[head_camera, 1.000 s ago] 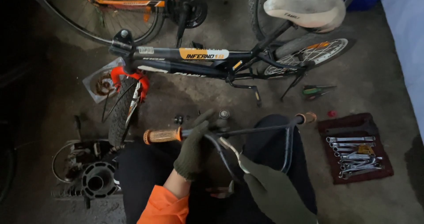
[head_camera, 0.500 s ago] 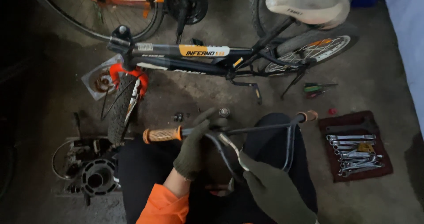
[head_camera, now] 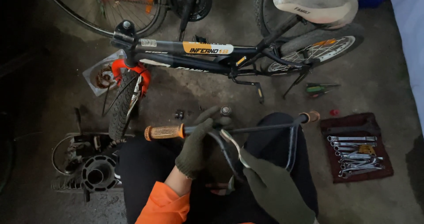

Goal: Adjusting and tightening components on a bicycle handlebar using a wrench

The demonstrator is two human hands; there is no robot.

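A loose black bicycle handlebar [head_camera: 265, 127] with an orange grip [head_camera: 164, 132] on its left end lies across my lap. My left hand [head_camera: 198, 144], in a dark olive glove, is closed around the bar close to its middle. My right hand [head_camera: 269, 186], also gloved, holds a silver wrench [head_camera: 233, 145] whose head points up at the bar's centre beside my left hand. A small black bicycle [head_camera: 207, 56] with an orange fork [head_camera: 128, 71] stands just beyond my knees, without its handlebar.
A dark red tool roll [head_camera: 357, 151] with several silver wrenches lies on the floor at right. A green-handled screwdriver [head_camera: 320, 89] rests near the bicycle's kickstand. Small nuts [head_camera: 225, 111] sit on the concrete ahead. Greasy parts [head_camera: 90, 162] lie at left. Another bicycle's wheel [head_camera: 110, 12] is at top.
Both hands, the handlebar and the wrench stay in nearly the same place. The view has shifted only slightly.
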